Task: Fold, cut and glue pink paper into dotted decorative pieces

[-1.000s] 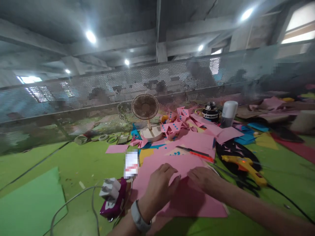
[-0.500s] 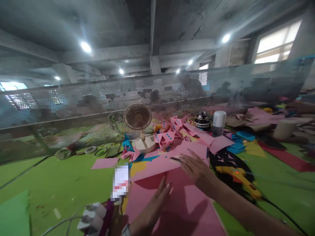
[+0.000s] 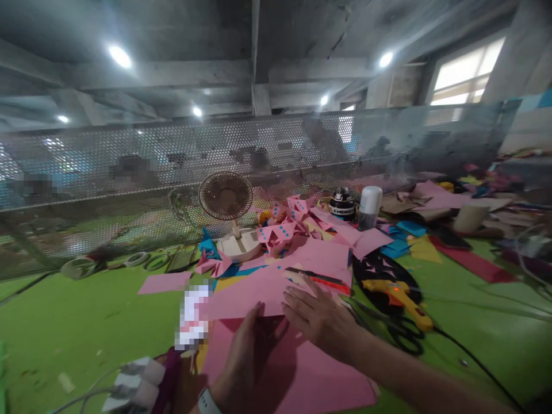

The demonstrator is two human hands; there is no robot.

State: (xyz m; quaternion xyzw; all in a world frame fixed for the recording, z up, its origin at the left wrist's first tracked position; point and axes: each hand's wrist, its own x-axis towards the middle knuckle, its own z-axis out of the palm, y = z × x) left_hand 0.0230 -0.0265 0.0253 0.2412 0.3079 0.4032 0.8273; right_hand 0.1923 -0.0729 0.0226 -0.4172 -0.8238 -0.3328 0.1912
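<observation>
Single head-worn view, facing forward, slightly down over green worktop (image 3: 64, 310); flat pink paper sheet (image 3: 302, 385) close below lens; perforated grey metal screen (image 3: 129, 172) far.

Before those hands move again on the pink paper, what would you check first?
1. Both hands on the paper: ok. The left hand and right hand lie open on the pink paper sheet.
2. Fold edges lined up: cannot tell; the hands cover part of the fold.
3. Utility knife clear of the fingers: not ok. It lies just beyond the right fingertips, and I cannot tell if the blade is out.
4. Hot glue gun off the sheet: ok. It lies to the right on dark paper.
5. Scissors out of the way: ok, beside the glue gun.
6. Desk fan not blowing on the paper: cannot tell.
</observation>
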